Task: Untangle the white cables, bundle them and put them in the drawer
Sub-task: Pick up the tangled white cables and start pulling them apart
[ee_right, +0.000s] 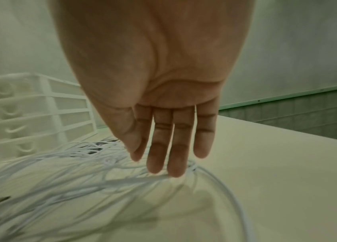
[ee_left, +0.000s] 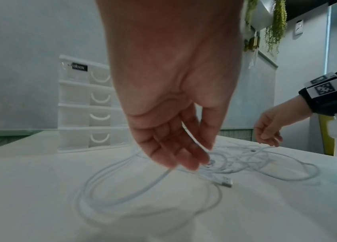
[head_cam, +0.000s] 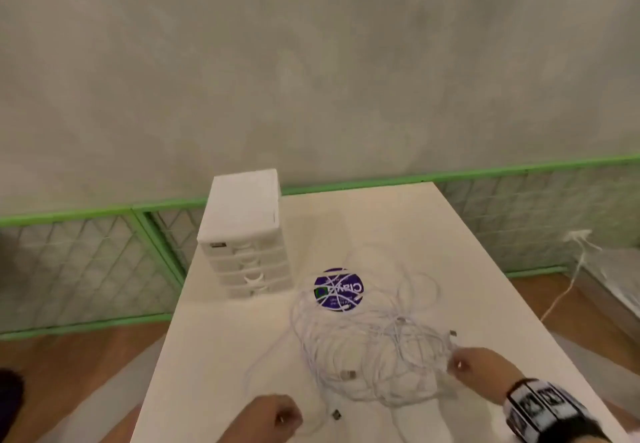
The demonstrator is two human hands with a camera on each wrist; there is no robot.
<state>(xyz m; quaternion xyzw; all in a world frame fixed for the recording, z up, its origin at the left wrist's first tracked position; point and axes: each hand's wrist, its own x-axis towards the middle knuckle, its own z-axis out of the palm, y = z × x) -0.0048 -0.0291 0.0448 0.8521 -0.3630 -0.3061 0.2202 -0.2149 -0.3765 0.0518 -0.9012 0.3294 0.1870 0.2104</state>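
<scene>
White cables (head_cam: 374,345) lie in a loose tangle on the pale table (head_cam: 214,356), partly over a purple round sticker (head_cam: 338,289). From the head view both hands look like closed fists; the wrist views correct that. The left hand (ee_left: 176,117) pinches one strand between thumb and fingers, a USB plug (ee_left: 225,181) lying just below. The right hand (ee_right: 159,91) hangs with straight fingers (ee_right: 176,147), tips touching the pile's right edge, gripping nothing. A white drawer unit (head_cam: 247,234) stands at the far left corner, drawers closed. Bare tabletop lies right of the tangle.
</scene>
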